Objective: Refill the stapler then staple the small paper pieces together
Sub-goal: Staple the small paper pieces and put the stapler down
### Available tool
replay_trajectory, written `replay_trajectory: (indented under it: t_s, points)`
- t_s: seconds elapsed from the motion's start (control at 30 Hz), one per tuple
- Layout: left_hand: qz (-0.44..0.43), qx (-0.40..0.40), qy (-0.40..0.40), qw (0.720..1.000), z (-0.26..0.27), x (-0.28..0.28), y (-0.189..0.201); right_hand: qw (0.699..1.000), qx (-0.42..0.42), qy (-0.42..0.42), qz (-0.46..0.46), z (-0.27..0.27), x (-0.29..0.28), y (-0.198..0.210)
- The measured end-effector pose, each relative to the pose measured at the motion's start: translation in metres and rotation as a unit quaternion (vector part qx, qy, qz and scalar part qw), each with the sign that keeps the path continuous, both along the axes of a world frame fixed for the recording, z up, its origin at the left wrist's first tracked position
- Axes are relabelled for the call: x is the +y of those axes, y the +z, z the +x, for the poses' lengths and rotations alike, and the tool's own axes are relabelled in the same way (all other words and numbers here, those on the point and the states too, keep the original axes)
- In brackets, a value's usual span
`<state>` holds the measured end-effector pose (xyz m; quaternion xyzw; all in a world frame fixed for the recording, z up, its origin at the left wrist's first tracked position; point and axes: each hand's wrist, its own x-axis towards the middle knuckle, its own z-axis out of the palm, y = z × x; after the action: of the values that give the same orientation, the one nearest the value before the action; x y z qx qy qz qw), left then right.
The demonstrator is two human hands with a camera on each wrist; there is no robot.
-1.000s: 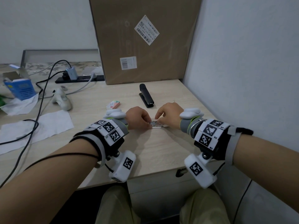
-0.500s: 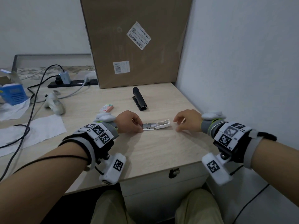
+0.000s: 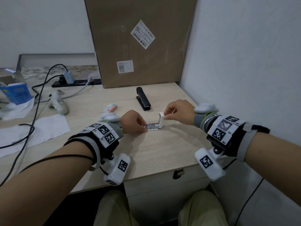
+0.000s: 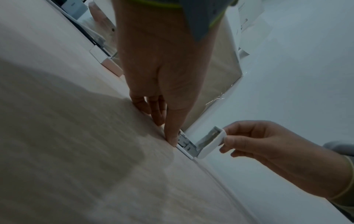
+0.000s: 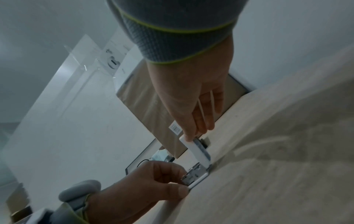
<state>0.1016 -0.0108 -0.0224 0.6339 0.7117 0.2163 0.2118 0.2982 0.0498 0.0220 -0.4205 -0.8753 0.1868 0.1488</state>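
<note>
A small white stapler lies open on the wooden desk between my hands. Its metal staple channel faces up, and its white lid stands nearly upright on the hinge. My left hand pinches the front end of the base with thumb and forefinger and holds it on the desk. My right hand pinches the free end of the lid. A thin pale strip lies across my right fingers; what it is cannot be told.
A black stapler lies shut behind, and a small pink and green box to its left. A big cardboard box leans at the back, with a wall close on the right. Cables, a white controller and tissue sit left.
A second ago both hands were together on the stapler. My right hand then drew away with the lid lying flat; now it has come back and raised the lid upright.
</note>
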Motion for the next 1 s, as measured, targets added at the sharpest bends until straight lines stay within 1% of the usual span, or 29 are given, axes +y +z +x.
replay_trajectory:
  t_s: [0.13,0.33,0.47,0.63,0.73,0.8,0.87,0.93,1.0]
  points:
    - [-0.001,-0.003,0.003,1.000,0.002,0.001,0.000,0.999,-0.039,0.018,0.010,-0.017,-0.008,0.002]
    - [-0.006,0.013,-0.013,1.000,0.002,-0.001,0.000,0.988,-0.147,0.044,0.023,-0.034,-0.017,-0.009]
    - [-0.017,0.026,-0.032,0.999,0.001,-0.002,0.003,0.985,-0.164,0.041,0.018,-0.038,-0.015,-0.010]
    - [-0.025,0.031,-0.033,0.999,0.000,-0.004,0.004,0.979,-0.196,0.047,0.015,-0.046,-0.014,-0.007]
    - [-0.048,0.031,-0.035,0.998,-0.001,-0.004,0.005,0.980,-0.191,0.045,0.011,-0.047,-0.013,-0.009]
    - [-0.068,0.016,-0.024,0.997,-0.002,-0.006,0.007,0.984,-0.172,0.035,0.009,-0.045,-0.012,-0.012]
    - [-0.084,-0.038,-0.009,0.996,-0.004,-0.007,0.008,0.991,-0.133,0.011,-0.004,-0.041,-0.011,-0.014]
    - [-0.099,-0.118,0.003,0.988,-0.007,-0.007,0.011,0.996,-0.090,-0.016,-0.011,-0.038,-0.011,-0.014]
    - [-0.114,-0.162,0.017,0.980,-0.005,-0.008,0.015,0.998,-0.046,-0.053,-0.008,-0.036,-0.011,-0.013]
